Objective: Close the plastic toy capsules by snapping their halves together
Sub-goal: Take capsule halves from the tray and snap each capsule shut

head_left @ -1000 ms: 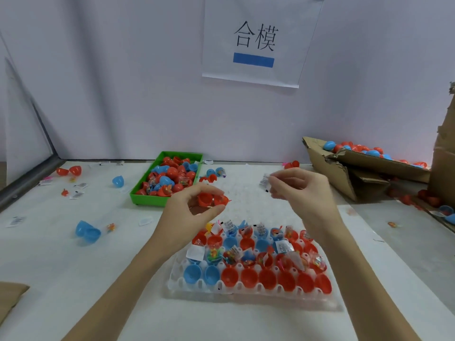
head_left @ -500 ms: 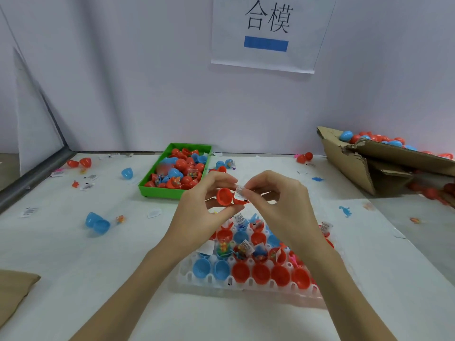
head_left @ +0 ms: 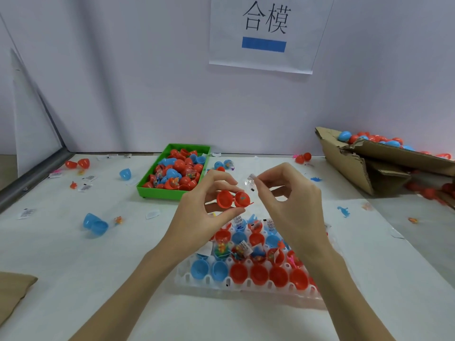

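From the head camera, the left hand (head_left: 204,212) holds an open red capsule (head_left: 234,199) up in the air, above the far side of the white tray (head_left: 246,284). Its grip is curled: thumb under, fingers on top, pinching the left half. The two red halves sit side by side, open ends facing us, and a small toy shows in the right half.

The right hand (head_left: 293,207) is just beside the capsule. Its thumb and first finger pinch a small clear packet (head_left: 250,180) just above the right half. The other fingers are loosely bent.

The tray lies near the front edge of the worktop (head_left: 98,279), with blue and red halves in its cups. The front row looks empty inside; the rows behind hold toys and packets.

A green bin (head_left: 157,193) full of capsules sits toward the back edge. A torn cardboard box (head_left: 349,166) with more capsules is at the back right corner. There is open room on the left side, with only a blue capsule (head_left: 94,223) and a few paper bits.
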A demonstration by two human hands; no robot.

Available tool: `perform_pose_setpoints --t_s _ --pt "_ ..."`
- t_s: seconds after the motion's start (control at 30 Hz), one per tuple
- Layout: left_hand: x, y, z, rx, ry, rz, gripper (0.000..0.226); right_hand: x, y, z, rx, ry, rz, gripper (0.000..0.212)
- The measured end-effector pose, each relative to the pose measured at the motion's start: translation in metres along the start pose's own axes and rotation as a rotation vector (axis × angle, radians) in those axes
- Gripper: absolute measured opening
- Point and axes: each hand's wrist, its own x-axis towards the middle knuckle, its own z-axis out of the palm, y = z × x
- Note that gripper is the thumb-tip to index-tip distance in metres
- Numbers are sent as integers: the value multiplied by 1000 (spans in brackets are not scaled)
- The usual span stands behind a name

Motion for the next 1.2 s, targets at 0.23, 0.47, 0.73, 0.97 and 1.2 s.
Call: perform_pose_setpoints --t_s 0.23,0.47,0.73,0.97,1.2 --pt "0 -1 -1 12 2 -14 50 -2 1 0 -89 -185 -91 9" --pt "0 -2 -2 76 23 23 49 -3 5 1 -162 -254 -81 9" --pt "-1 -3 0 115 65 55 48 -7 10 10 -4 -245 96 7" --pt "1 -3 -2 -50 138 -58 36 -7 11 7 111 -348 92 23" --pt "2 -4 -1 -169 68 -124 39 -10 9 16 339 -316 212 13"
